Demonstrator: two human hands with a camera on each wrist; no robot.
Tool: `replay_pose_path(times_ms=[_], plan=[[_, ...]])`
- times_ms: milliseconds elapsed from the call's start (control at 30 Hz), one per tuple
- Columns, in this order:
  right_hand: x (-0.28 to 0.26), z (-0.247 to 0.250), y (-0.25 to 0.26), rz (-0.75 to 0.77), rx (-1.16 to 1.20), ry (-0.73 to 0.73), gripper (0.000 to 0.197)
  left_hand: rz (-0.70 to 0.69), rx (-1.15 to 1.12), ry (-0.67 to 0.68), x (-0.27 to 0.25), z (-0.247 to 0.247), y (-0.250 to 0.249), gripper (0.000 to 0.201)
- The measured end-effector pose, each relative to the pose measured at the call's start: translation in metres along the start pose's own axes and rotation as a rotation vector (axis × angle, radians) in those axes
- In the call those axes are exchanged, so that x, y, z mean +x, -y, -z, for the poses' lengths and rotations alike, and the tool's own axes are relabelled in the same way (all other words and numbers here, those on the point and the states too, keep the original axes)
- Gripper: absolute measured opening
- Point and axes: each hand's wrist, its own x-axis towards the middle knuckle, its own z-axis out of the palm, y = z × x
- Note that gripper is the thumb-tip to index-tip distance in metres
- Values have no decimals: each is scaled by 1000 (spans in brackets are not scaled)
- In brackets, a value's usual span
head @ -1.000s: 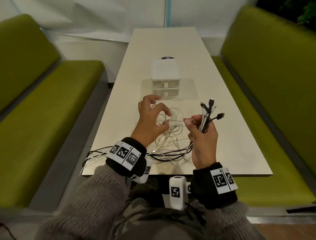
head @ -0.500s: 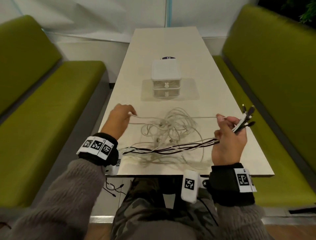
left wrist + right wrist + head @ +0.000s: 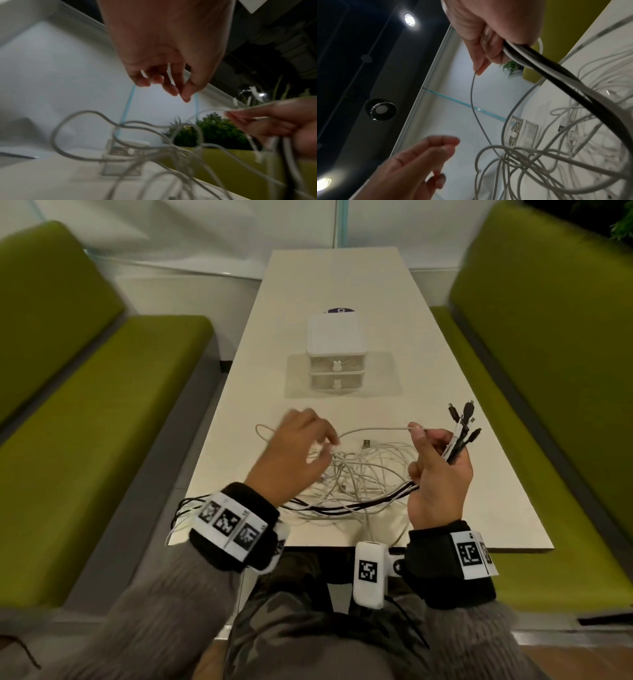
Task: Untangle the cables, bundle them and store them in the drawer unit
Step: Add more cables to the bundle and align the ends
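A tangle of white cables [image 3: 359,470] lies on the table in front of the white two-drawer unit [image 3: 335,350], both drawers closed. My right hand [image 3: 424,436] is raised at the right of the tangle. It grips a bundle of black and white cable ends [image 3: 460,433] with the plugs sticking up, and its thumb and forefinger pinch one white cable [image 3: 471,94] that runs down into the tangle [image 3: 539,155]. My left hand [image 3: 322,446] hovers over the left side of the tangle, fingers loosely curled [image 3: 164,86] and holding nothing.
Black and white cable ends [image 3: 185,508] hang over the table's near left edge. The table [image 3: 479,508] is long and narrow, with green benches [image 3: 102,440] on both sides. A dark round disc [image 3: 340,310] lies behind the drawer unit.
My left hand has let go of the white cable it had pulled out leftwards and moved back over the tangle. My right hand came slightly inward, still holding its bundle.
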Motion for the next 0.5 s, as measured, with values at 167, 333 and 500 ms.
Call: replay_pose_path(times_ms=[167,333,500], plan=[[-3,-1,2,-8,-8,31,23,57,41,374,-10,-50,-3,42],[-6,-5,4,-18,6,105,25,209,191,568,5,-61,4,54],[-12,-7,10,-4,38,150,25,330,272,595,35,-56,30,46]])
